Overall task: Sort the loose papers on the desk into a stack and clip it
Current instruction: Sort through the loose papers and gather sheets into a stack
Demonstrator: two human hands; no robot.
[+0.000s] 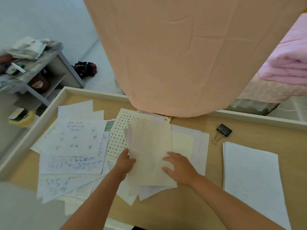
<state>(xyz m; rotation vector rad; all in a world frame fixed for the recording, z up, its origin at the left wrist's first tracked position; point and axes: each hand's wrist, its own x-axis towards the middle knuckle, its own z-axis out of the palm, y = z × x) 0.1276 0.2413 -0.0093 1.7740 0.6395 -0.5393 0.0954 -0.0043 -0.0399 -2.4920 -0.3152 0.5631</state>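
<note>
Loose papers (73, 141), many with blue and green handwriting, lie spread over the left and middle of the wooden desk (207, 205). My left hand (125, 161) grips the left edge of a blank cream sheet (149, 146) in the middle, thumb on top. On that sheet's lower right part my right hand (178, 166) rests with fingers spread flat. A neat stack of white sheets (250, 178) lies at the right of the desk. A black binder clip (223, 131) with wire handles sits on the bare wood above that stack.
A peach curtain (182, 55) hangs over the desk's far middle. The desk has a white raised rim (93, 93). A grey shelf unit (49, 75) with clutter stands on the floor at left. Pink folded bedding (289, 67) lies at the right.
</note>
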